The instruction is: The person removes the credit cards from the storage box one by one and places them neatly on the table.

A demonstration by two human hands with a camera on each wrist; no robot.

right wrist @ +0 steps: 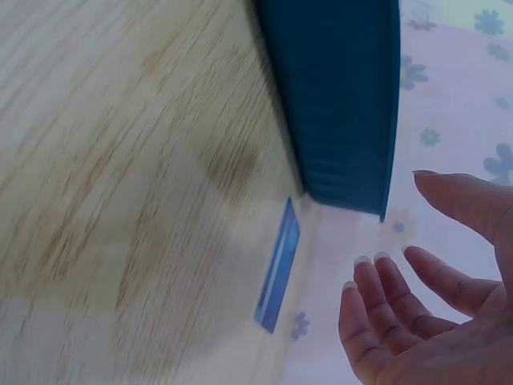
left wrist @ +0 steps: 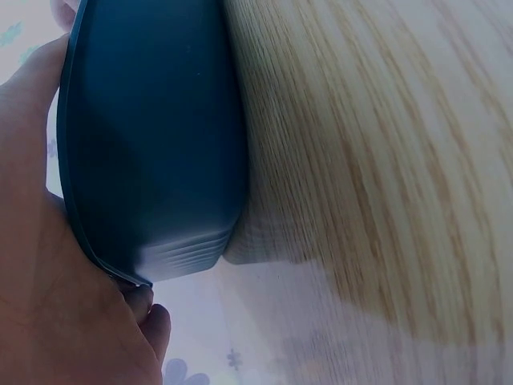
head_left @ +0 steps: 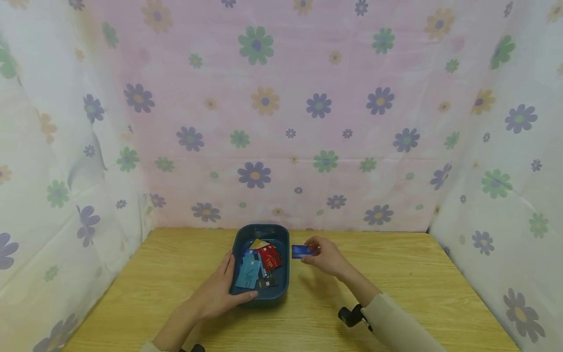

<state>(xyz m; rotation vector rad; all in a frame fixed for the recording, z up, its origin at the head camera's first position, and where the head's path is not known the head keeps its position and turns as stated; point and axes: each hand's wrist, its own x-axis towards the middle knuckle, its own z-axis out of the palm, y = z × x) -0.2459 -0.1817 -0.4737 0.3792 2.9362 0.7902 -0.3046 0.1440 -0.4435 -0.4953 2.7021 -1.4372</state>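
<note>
A dark blue plastic bin (head_left: 286, 288) stands on the table with several cards inside, among them a light blue card (head_left: 249, 274) and a red VIP card (head_left: 269, 257). My left hand (head_left: 213, 293) holds the bin at its left side and near corner, the thumb over the near rim. To the right of the bin, a blue card (right wrist: 278, 269) lies flat on the wood. Above that card hovers my right hand (right wrist: 433, 297), thumb and fingers spread apart with nothing between them; in the head view its fingertips overlap the card's right end.
The wooden table (head_left: 396, 274) reaches back to a flowered cloth wall (head_left: 281, 195), with more cloth on both sides. A black wrist mount (head_left: 350, 316) sits under the right forearm. Also in the bin are a black card (head_left: 267, 282) and a gold card (head_left: 258, 243).
</note>
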